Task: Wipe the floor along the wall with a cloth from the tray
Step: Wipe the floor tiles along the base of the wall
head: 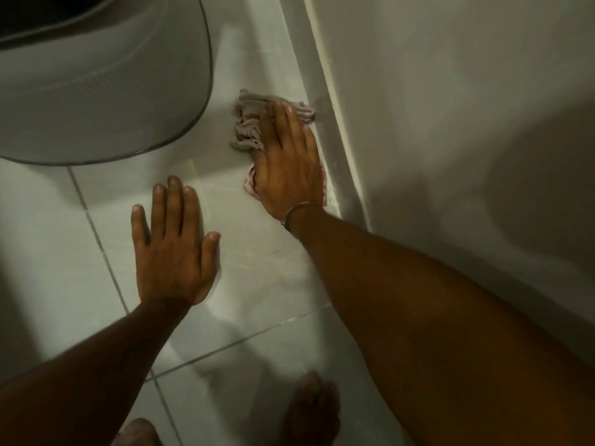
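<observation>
A crumpled cloth (248,122), greyish with red-and-white check, lies on the pale tiled floor (251,268) right against the skirting (335,123) at the foot of the wall (450,107). My right hand (288,162) presses flat on top of it, fingers pointing away from me and close to the skirting; a thin bangle sits on that wrist. My left hand (174,249) rests flat on the floor tile to the left, fingers spread, holding nothing. The tray is not in view.
A large round grey appliance body (96,85) with a dark opening fills the upper left and overhangs the floor beside the cloth. My bare feet (315,410) show at the bottom edge. Grout lines cross the tiles.
</observation>
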Demonstrator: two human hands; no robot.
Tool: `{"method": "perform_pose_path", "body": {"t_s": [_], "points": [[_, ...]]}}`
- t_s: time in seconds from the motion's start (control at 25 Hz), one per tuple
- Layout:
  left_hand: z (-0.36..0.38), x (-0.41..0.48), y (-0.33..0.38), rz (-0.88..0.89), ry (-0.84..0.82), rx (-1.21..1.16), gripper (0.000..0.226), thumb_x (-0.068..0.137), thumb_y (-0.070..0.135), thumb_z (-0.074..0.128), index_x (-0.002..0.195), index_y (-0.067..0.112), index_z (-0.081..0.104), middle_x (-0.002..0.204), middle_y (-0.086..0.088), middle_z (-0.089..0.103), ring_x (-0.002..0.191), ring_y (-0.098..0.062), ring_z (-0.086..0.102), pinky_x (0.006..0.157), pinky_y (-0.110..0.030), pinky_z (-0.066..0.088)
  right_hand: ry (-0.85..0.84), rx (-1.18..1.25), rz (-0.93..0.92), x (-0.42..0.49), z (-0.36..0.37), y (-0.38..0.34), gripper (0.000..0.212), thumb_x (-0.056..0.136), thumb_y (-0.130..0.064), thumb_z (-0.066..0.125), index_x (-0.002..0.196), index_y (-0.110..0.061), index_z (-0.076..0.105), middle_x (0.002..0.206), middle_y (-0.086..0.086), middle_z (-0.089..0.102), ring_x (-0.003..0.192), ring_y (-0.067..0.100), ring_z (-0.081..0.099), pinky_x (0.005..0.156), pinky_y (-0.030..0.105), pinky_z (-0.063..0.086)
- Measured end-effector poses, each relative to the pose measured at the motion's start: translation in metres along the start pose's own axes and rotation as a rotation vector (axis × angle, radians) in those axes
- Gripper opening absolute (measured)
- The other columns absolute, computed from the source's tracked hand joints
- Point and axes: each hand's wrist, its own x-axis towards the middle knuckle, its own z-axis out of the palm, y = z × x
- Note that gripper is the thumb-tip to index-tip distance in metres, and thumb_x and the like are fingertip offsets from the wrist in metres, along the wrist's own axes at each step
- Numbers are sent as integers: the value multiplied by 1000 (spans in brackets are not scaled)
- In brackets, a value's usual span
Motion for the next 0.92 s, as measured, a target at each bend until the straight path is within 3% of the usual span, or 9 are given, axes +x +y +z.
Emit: {"method": "perform_pose_path", "body": {"t_s": [0.16, 0.48, 0.68, 0.8, 0.92], "points": [[0, -1, 1, -3, -9, -12, 82, 111, 50, 25, 176, 4, 11, 186, -18, 1, 173, -34, -2, 138, -58, -1, 48, 59, 89, -12, -5, 0, 72, 99, -41, 18, 164, -11, 24, 172, 14, 26, 161, 32, 18, 131, 50, 15], [-1, 0, 0, -10, -21, -15, 83, 110, 52, 25, 176, 5, 10, 187, -17, -1, 173, -33, -4, 137, -61, 1, -5, 46, 140, -56, -2, 11, 73, 98, -38, 20, 165, -11, 20, 173, 13, 23, 161, 29, 19, 131, 47, 19], [0, 0, -1, -5, -13, -22, 83, 110, 50, 26, 176, 4, 9, 186, -17, -1, 173, -33, -3, 137, -61, 1, 22, 101, 155, -106, 4, 20, 71, 95, -21, 40, 164, -9, 27, 172, 13, 29, 160, 28, 22, 130, 46, 21], [1, 0, 0, -7, -15, -14, 82, 110, 49, 28, 176, 4, 11, 186, -18, 1, 173, -34, -2, 137, -62, 3, -3, 110, 173, -139, 6, 23, 74, 93, -19, 39, 164, -8, 24, 173, 14, 25, 161, 28, 18, 130, 46, 18], [-1, 0, 0, -7, -4, -23, 82, 110, 48, 28, 176, 4, 10, 186, -18, 0, 173, -34, -1, 137, -62, 3, -22, 62, 234, -185, 10, 27, 79, 91, -20, 51, 165, -10, 24, 173, 14, 24, 161, 29, 19, 130, 45, 19]]}}
